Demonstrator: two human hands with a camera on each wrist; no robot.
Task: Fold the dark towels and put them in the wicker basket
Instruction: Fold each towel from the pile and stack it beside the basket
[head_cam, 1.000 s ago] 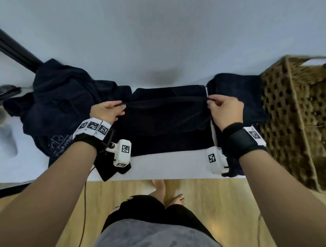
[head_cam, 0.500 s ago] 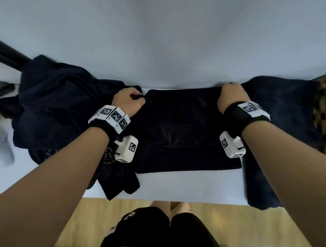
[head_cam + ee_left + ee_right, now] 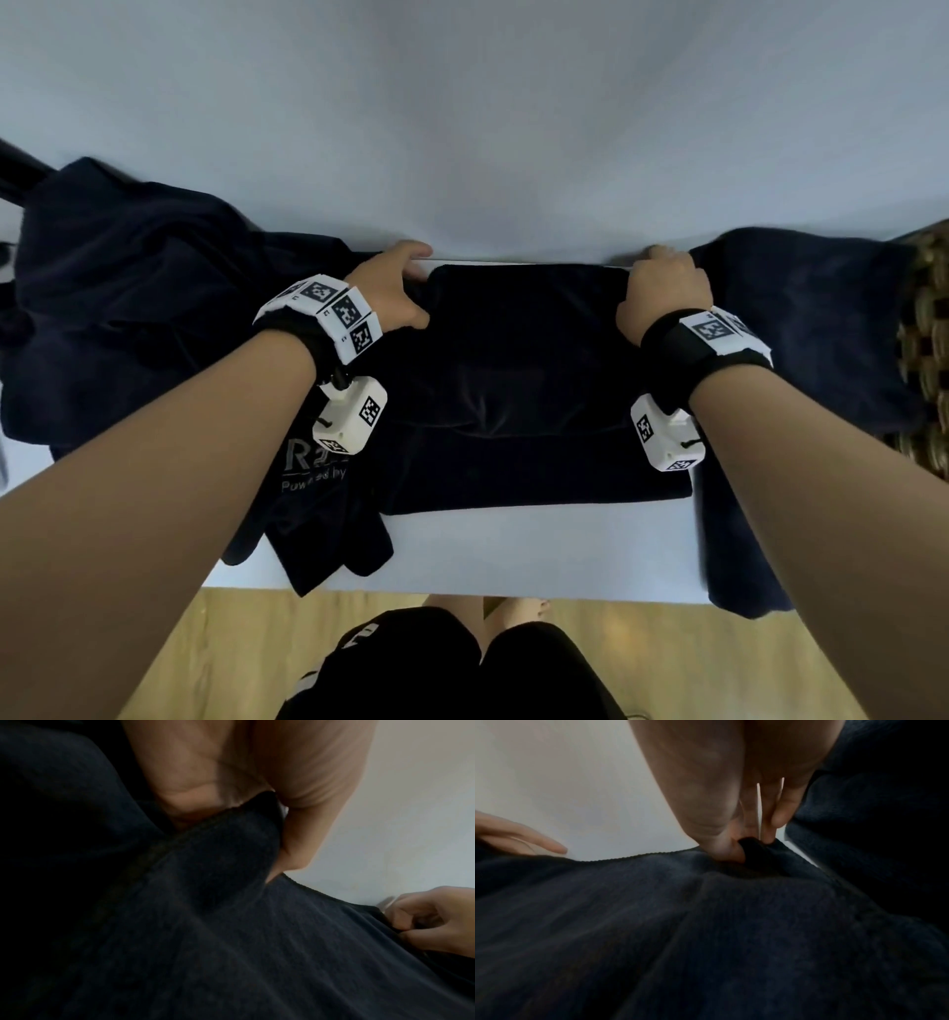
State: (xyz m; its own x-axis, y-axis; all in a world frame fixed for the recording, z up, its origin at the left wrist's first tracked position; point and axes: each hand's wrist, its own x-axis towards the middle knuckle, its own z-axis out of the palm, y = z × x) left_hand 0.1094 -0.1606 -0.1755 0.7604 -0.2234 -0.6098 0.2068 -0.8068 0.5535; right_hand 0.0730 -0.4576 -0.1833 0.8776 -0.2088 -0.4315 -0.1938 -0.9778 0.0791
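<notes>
A dark navy towel lies folded on the white table, straight in front of me. My left hand is at its far left corner; in the left wrist view my left hand pinches that corner between thumb and fingers. My right hand is at the far right corner, and the right wrist view shows my right hand pinching the cloth there. The wicker basket shows only as a strip at the right edge of the head view.
A heap of dark towels covers the left of the table, one with pale lettering hanging over the front edge. Another dark towel lies between my right hand and the basket. A pale wall rises right behind the table.
Both hands have carried the towel's near edge away from me to the far edge of the table, folding it over. The head view has shifted, so the basket is nearly out of frame.
</notes>
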